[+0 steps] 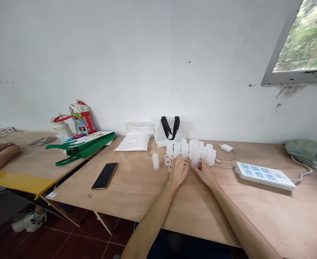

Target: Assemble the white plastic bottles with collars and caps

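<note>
My right hand [205, 172] has its thumb and fingers around the base of an upright stack of clear plastic pieces [195, 154], which look like small round cups or lids. Just left of it, my left hand [179, 171] curls its fingers among small translucent plastic rings [167, 162]. What lies inside that grip is hidden by the fingers. Behind both hands stand several frosted white plastic containers [210, 155] in a cluster. A separate, tapered translucent stack [155, 162] stands to the left of my left hand.
A black phone [104, 176] lies left on the wooden table [136, 194]. Against the wall are a white plastic packet [134, 140] and a white bag with black handles [158, 136]. A power strip [265, 175] and a cable adapter [226, 148] lie right. Another person's hands [7, 151] rest far left.
</note>
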The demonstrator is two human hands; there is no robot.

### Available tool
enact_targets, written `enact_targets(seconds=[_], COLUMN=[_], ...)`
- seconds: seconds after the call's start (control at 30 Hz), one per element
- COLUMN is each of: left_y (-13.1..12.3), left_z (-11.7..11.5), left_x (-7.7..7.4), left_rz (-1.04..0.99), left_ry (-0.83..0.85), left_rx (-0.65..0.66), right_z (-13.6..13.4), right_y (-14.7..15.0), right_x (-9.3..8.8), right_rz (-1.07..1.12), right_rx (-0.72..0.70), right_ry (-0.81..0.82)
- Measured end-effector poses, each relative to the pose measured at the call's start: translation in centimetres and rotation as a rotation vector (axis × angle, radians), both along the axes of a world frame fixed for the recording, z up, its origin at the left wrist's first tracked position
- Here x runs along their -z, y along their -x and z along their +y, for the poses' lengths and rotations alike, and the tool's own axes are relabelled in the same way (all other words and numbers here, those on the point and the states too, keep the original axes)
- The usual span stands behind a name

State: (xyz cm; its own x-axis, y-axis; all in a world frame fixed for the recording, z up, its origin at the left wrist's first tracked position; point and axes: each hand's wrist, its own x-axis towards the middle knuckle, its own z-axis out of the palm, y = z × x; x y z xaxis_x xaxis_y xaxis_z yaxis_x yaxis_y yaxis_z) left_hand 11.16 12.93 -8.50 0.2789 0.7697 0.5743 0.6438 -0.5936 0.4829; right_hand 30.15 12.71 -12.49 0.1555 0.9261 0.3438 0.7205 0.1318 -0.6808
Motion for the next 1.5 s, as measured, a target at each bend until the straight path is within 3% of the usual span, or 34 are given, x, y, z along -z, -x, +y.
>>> enact_targets(seconds=[0.27,0.57,0.83,1.2,1.5], left_y=[2.2,3.4,3.9,4.0,3.9], left_z=[0.4,1.2,1.2,0.7,0.9], left_x=[-0.2,0.2,-0.2,-0.4,0.0], left_rz=[0.062,0.255,0.325,0.262,0.248], left_ry=[0.037,0.187,0.335,0.255,0.24], left_rx=[-0.056,-0.132,-0.064,0.012,0.021], right_z=[-0.4,-0.8,-0.8,-1.0,-1.2], right_y=[0.5,0.9,1.1,1.4,1.4], right_x=[-0.3,-0.8,-0.8,-1.0,-1.6], right_rz=[0.016,0.097,0.134,0.155,0.232], right_rx=[0.026,0.128,0.099,0.031,0.001], right_ry=[-0.045,-0.155,-0.171,-0.12,-0.189])
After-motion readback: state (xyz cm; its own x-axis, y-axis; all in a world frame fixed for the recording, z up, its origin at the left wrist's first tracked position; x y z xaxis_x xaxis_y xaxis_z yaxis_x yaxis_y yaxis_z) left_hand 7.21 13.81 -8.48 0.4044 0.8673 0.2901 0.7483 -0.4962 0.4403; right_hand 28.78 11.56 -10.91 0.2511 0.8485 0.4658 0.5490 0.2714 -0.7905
